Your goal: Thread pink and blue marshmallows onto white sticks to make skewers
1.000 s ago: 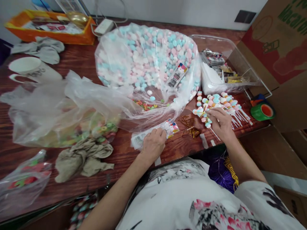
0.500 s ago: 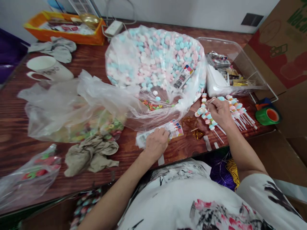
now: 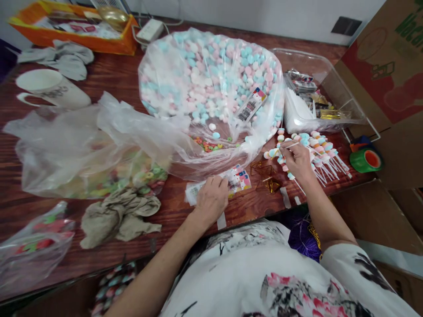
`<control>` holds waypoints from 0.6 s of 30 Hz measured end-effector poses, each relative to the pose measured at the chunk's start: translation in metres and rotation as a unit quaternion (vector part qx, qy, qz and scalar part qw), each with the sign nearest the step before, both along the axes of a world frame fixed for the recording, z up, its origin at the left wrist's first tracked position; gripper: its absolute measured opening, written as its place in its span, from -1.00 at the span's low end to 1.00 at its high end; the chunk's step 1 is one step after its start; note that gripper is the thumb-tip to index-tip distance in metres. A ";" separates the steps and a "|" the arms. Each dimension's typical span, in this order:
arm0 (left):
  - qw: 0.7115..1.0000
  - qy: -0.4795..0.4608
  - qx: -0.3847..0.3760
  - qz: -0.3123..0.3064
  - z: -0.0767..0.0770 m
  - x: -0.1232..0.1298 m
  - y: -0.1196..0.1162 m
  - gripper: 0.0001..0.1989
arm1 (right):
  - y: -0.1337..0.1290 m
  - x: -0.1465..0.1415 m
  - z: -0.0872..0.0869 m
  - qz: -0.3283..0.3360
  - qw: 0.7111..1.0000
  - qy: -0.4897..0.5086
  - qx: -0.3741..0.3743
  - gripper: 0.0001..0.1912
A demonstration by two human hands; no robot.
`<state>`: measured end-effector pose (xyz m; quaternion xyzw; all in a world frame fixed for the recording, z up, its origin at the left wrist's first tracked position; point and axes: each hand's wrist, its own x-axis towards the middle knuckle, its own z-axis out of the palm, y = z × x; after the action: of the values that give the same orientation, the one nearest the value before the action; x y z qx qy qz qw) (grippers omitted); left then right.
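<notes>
My left hand (image 3: 212, 199) lies on a stack of clear printed bags (image 3: 240, 179), its fingers curled down onto them. My right hand (image 3: 298, 159) pinches the white stick of a marshmallow skewer (image 3: 272, 153); its pastel pieces point left, over other skewers. More finished-looking marshmallow skewers (image 3: 325, 147) lie in a row just right of this hand, white sticks toward the table's front edge. Between the hands are gold twist ties (image 3: 272, 185). Behind them sits a large clear bag of pink, blue and white marshmallows (image 3: 211, 75), with small coloured cereal rings (image 3: 208, 144) near its mouth.
A clear plastic tub (image 3: 325, 83) with packets stands at the back right, beside green tape (image 3: 365, 160) and a cardboard box (image 3: 393, 66). At left are a bag of cereal rings (image 3: 99, 176), a crumpled cloth (image 3: 120, 215), a mug (image 3: 54, 88) and an orange tray (image 3: 76, 37).
My right hand has shifted slightly left and down, and the stick it pinches now shows above the fingers. My left hand stays on the bags. The view has turned a little.
</notes>
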<state>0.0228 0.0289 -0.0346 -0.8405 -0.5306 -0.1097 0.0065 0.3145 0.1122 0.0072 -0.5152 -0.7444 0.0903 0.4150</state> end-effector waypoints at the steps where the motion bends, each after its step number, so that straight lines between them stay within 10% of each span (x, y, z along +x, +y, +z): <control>1: 1.000 0.009 -0.007 0.010 0.002 0.002 0.000 -0.82 | 0.000 -0.002 0.000 0.005 1.000 0.007 -0.005 -0.89; 6: 0.999 -0.005 -0.039 0.026 0.005 0.002 0.006 -0.87 | -0.010 -0.012 0.011 -0.001 0.978 0.205 -0.048 -0.91; 11: 0.992 -0.110 -0.061 0.027 -0.004 -0.009 0.016 -0.86 | -0.020 -0.015 0.019 -0.071 0.823 0.556 -0.092 -0.83; 18: 0.977 -0.199 -0.083 0.010 -0.003 -0.016 0.014 -0.89 | -0.049 -0.037 -0.002 -0.047 0.783 0.592 -0.186 -0.85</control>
<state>0.0069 0.0428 -0.0375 -0.7944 -0.5366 -0.2299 -0.1677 0.2775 0.0631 0.0052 -0.4621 -0.2957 0.4950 0.6738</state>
